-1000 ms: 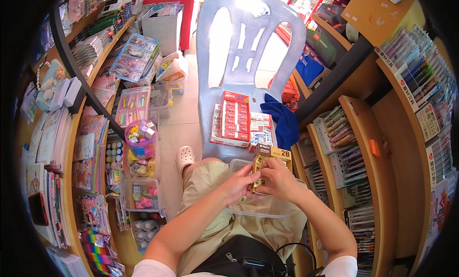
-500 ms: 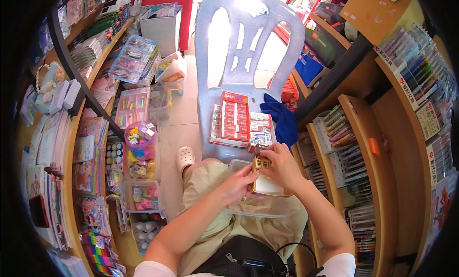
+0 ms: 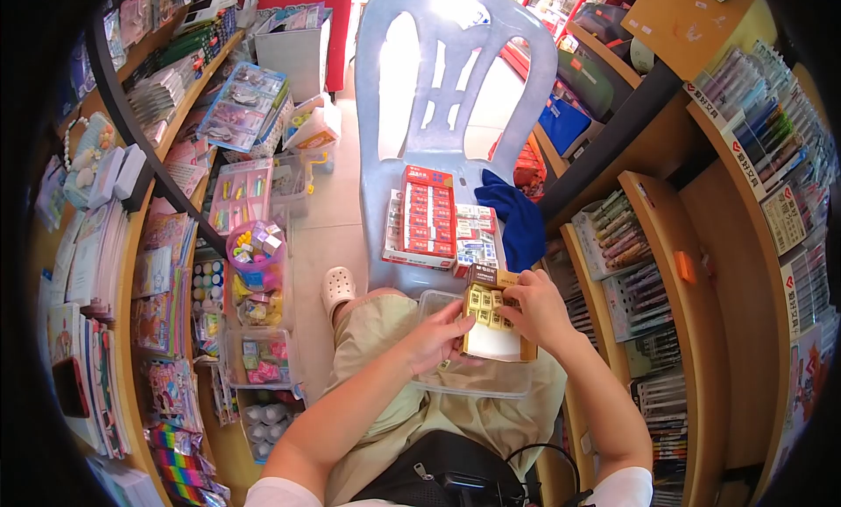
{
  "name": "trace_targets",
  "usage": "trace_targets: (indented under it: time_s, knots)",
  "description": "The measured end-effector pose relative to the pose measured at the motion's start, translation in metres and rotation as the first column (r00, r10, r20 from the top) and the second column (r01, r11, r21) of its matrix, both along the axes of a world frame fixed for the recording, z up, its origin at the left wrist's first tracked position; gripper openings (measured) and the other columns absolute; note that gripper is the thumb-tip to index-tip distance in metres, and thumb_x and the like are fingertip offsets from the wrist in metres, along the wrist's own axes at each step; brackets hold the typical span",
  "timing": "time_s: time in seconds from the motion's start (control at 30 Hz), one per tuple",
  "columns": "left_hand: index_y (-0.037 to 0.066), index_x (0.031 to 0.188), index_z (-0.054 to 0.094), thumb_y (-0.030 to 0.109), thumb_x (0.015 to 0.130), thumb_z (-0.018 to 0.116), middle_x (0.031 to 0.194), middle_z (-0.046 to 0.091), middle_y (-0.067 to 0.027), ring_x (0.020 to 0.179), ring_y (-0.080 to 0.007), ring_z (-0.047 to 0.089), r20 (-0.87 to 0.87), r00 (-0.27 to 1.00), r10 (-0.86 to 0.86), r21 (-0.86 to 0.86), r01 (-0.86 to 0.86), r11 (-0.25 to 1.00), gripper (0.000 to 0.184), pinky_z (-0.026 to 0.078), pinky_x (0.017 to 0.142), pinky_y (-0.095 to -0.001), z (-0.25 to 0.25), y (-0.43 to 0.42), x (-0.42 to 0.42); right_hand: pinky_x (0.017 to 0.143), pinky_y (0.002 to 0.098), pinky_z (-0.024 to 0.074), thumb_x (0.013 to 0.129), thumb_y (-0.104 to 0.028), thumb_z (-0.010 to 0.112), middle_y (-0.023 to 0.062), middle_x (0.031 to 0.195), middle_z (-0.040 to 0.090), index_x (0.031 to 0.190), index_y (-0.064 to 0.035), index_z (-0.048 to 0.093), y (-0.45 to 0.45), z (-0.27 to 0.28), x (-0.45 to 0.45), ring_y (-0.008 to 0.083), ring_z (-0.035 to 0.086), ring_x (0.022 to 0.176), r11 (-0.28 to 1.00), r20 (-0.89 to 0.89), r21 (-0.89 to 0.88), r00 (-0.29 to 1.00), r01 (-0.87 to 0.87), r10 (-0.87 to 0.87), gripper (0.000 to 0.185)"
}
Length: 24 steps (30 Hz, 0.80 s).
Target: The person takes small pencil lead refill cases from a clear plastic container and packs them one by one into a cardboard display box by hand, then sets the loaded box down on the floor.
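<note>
My left hand [image 3: 436, 339] grips the near left side of a small open carton [image 3: 492, 343], with its thumb on the rim. Yellow erasers [image 3: 481, 302] marked 2B stand in rows in the carton's far part; its near part shows a bare white bottom. My right hand [image 3: 541, 311] reaches over the carton's right edge, its fingertips closed on an eraser at the right end of the rows. Below the carton, a clear plastic tub [image 3: 473, 389] rests on my lap.
A blue plastic chair [image 3: 372, 148] stands ahead, holding red eraser boxes [image 3: 428, 214] and a dark blue cloth [image 3: 511, 216]. Stationery shelves [image 3: 666, 271] crowd the right, with pens. On the left are notebooks [image 3: 92, 253] and small bins [image 3: 263, 358].
My right hand has drawn back to the right, and more yellow erasers show in the carton. My left hand keeps its hold on the carton.
</note>
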<state>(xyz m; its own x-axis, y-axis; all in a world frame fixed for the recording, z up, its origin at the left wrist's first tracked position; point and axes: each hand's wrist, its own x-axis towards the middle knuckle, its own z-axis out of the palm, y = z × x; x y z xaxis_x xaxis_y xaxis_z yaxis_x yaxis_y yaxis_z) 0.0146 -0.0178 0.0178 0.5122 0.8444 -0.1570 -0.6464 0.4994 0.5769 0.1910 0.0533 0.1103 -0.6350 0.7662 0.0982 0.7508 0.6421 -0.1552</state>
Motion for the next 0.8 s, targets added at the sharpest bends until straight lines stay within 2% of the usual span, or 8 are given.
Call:
trace_targets:
  time_s: [0.17,0.43,0.53,0.6,0.7,0.8]
  knots:
    - [0.015,0.137,0.028,0.029,0.092,0.052,0.121,0.05,-0.0043,0.105,-0.0199,0.056,0.008,1.0,-0.004,-0.021,0.004,1.0,0.052,0.054,0.079,-0.0461,0.002,-0.001,-0.001,0.071,0.0359,0.045,0.066,-0.022,0.074,0.0093,0.079,0.057,0.073,-0.0034,0.068,-0.004,0.002,-0.005,0.0263,0.052,0.08,0.999,-0.009,0.036,1.0,0.023,-0.023,0.021]
    - [0.015,0.135,0.029,0.027,0.093,0.051,0.118,0.051,-0.0043,0.102,-0.0189,0.057,-0.011,1.0,-0.019,-0.014,0.019,1.0,0.049,0.054,0.079,-0.0457,0.002,0.0,0.0,0.067,0.035,0.0452,0.062,-0.036,0.077,0.0079,0.073,0.057,0.06,-0.0046,0.062,-0.009,-0.006,-0.015,0.0251,0.052,0.075,0.99,-0.017,0.094,0.995,0.101,-0.1,0.035]
    - [0.014,0.136,0.028,0.028,0.092,0.052,0.121,0.05,-0.0046,0.105,-0.0199,0.056,-0.023,1.0,-0.011,0.001,0.011,1.0,0.052,0.054,0.079,-0.0459,0.001,-0.001,0.0,0.065,0.035,0.0442,0.061,-0.038,0.076,0.0077,0.073,0.057,0.067,-0.0037,0.065,-0.009,-0.008,-0.019,0.0233,0.054,0.075,0.974,0.043,0.193,0.99,0.121,-0.132,0.037]
    - [0.013,0.138,0.027,0.031,0.09,0.055,0.126,0.047,-0.0054,0.112,-0.0219,0.053,-0.03,0.999,-0.015,0.014,0.015,1.0,0.058,0.054,0.079,-0.047,-0.001,0.0,0.0,0.065,0.0347,0.0445,0.061,-0.038,0.077,0.0069,0.07,0.055,0.063,-0.0038,0.062,-0.009,-0.009,-0.02,0.0237,0.053,0.073,0.967,0.017,0.221,0.991,0.129,-0.136,0.037]
    - [0.014,0.138,0.026,0.031,0.09,0.055,0.126,0.047,-0.0053,0.111,-0.022,0.053,-0.018,1.0,-0.014,0.011,0.014,1.0,0.059,0.054,0.079,-0.0469,-0.001,-0.001,-0.001,0.064,0.0345,0.0446,0.06,-0.039,0.077,0.0067,0.069,0.054,0.062,-0.0041,0.061,-0.01,-0.009,-0.022,0.0241,0.052,0.072,0.962,-0.003,0.244,0.992,0.126,-0.129,0.038]
    - [0.014,0.135,0.029,0.028,0.093,0.051,0.118,0.051,-0.0049,0.102,-0.0195,0.058,-0.011,1.0,-0.02,0.001,0.021,1.0,0.05,0.055,0.077,-0.0443,0.002,-0.001,0.0,0.065,0.0344,0.0446,0.063,-0.035,0.077,0.0065,0.069,0.054,0.064,-0.0046,0.062,-0.01,-0.006,-0.018,0.0247,0.052,0.072,0.965,-0.045,0.234,0.993,0.118,-0.11,0.034]
